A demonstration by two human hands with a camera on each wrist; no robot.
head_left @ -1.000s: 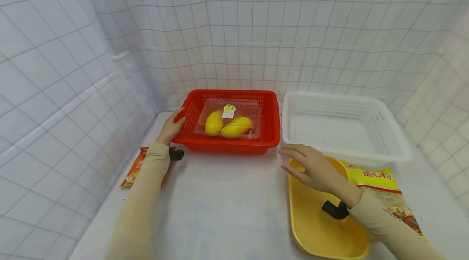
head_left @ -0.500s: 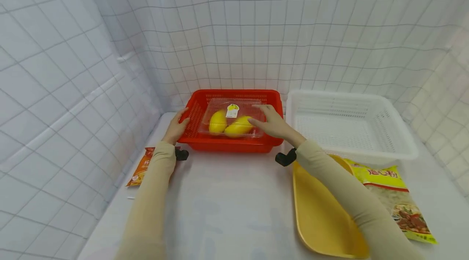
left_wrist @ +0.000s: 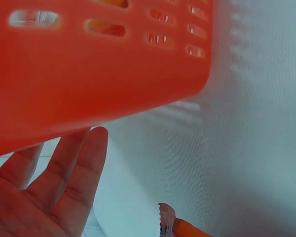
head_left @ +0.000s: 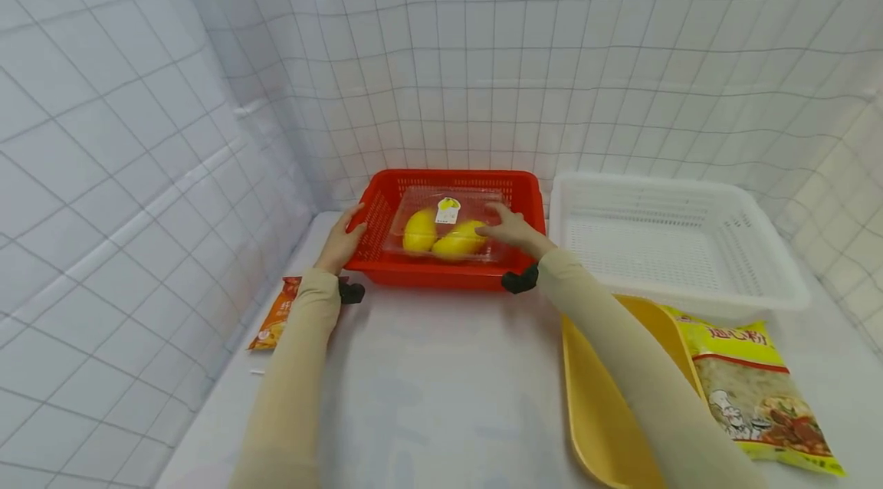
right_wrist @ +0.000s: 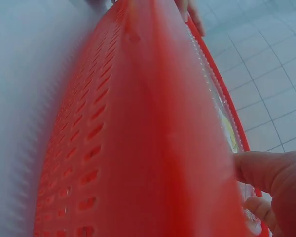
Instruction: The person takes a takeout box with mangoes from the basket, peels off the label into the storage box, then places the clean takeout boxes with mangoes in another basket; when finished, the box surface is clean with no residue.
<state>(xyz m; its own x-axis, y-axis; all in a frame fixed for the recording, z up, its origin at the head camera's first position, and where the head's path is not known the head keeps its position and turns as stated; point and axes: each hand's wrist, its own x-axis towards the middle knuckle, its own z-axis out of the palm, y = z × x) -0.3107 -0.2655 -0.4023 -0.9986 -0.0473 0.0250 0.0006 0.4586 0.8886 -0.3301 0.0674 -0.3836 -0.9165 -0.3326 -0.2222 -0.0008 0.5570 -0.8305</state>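
Note:
In the head view, two yellow mangoes (head_left: 461,239) lie in a clear plastic box (head_left: 476,201) with a label. That box sits in a red plastic basket (head_left: 428,274). My left hand (head_left: 339,245) holds the basket's left rim, thumb over the edge; in the left wrist view its fingers (left_wrist: 89,163) lie along the outer wall. My right hand (head_left: 517,232) reaches over the basket's right side, thumb and fingers spread apart at the box's right end. The right wrist view shows its thumb and a finger just above the rim, fingertips right at the box.
An orange snack packet (head_left: 279,313) lies left, partly under the left forearm. A white basket (head_left: 655,293) stands right of the red one. Nearer are a yellow tray (head_left: 607,412), crossed by my right sleeve, and a yellow-topped pasta bag (head_left: 759,389). Gridded sheets enclose the table.
My right hand has gone from above the yellow tray to the clear box, its fingers now bent lower over it. The left hand stays at the red basket's rim.

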